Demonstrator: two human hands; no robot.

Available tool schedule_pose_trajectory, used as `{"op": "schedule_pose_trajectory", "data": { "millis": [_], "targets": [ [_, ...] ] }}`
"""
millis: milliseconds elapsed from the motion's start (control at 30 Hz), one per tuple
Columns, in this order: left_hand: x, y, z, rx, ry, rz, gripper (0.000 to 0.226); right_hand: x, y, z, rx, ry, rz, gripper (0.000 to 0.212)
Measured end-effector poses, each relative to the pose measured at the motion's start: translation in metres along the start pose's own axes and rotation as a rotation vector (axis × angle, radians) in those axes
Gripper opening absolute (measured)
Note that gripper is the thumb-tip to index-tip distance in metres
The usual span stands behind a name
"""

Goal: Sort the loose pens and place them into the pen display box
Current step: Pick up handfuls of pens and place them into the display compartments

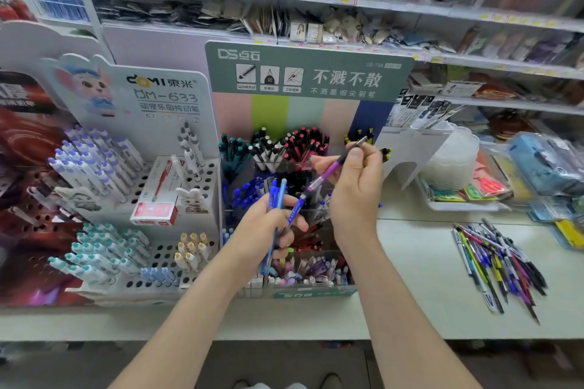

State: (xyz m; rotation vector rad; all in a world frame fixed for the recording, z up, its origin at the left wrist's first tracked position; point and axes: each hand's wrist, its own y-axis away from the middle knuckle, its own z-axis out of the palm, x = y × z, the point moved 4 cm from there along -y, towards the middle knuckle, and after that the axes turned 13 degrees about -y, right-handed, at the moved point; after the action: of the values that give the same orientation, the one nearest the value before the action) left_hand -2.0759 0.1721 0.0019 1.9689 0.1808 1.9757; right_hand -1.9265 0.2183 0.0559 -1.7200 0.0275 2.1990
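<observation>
You stood at the green-headed, tiered clear-plastic pen display box (311, 293), your left hand (262, 230) curled round a bundle of slim blue plastic pens (278, 196) over its middle rows, seemingly gathered by colour. Your right hand (354, 186) pinched a purple-barrelled pen (331, 167) between thumb and fingertips above the box, probably to inspect it. A heap of mixed loose pens (501, 262) lay well right of the box.
</observation>
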Motion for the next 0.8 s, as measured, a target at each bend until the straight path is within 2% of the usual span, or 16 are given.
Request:
{"op": "schedule_pose_trajectory", "data": {
  "millis": [67, 133, 233, 333, 367, 433, 500, 567, 667, 733, 800],
  "targets": [
    [0.002, -0.006, 0.002, 0.064, 0.031, -0.012, 0.040, -0.007, -0.011, -0.012, -0.033, 0.176, -0.143, 0.019],
    [0.007, -0.012, 0.007, 0.089, 0.105, -0.004, 0.039, -0.011, -0.024, -0.022, -0.104, 0.556, -0.227, 0.025],
    [0.014, -0.018, 0.014, 0.095, 0.166, 0.018, 0.039, -0.009, -0.044, -0.032, -0.184, 0.991, -0.130, 0.035],
    [0.013, -0.021, 0.020, 0.120, 0.114, 0.065, 0.040, -0.011, -0.059, -0.026, -0.394, 1.257, -0.185, 0.032],
    [0.012, -0.022, 0.022, 0.132, 0.108, 0.074, 0.040, -0.011, -0.065, -0.023, -0.449, 1.303, -0.229, 0.028],
    [0.009, -0.023, 0.025, 0.151, 0.129, 0.079, 0.041, -0.014, -0.077, -0.020, -0.432, 1.282, -0.295, 0.026],
    [0.009, -0.025, 0.029, 0.165, 0.156, 0.072, 0.041, -0.016, -0.088, -0.019, -0.382, 1.140, -0.316, 0.034],
    [0.008, -0.026, 0.030, 0.184, 0.191, 0.055, 0.040, -0.015, -0.093, -0.016, -0.410, 1.016, -0.334, 0.038],
    [0.009, -0.028, 0.032, 0.204, 0.232, 0.041, 0.038, -0.008, -0.095, -0.018, -0.454, 0.880, -0.411, 0.028],
    [0.011, -0.029, 0.033, 0.211, 0.277, 0.038, 0.035, -0.002, -0.092, -0.024, -0.428, 0.988, -0.547, 0.015],
    [0.012, -0.028, 0.034, 0.214, 0.307, 0.039, 0.033, 0.002, -0.081, -0.030, -0.384, 1.104, -0.694, 0.020]
  ]
}}
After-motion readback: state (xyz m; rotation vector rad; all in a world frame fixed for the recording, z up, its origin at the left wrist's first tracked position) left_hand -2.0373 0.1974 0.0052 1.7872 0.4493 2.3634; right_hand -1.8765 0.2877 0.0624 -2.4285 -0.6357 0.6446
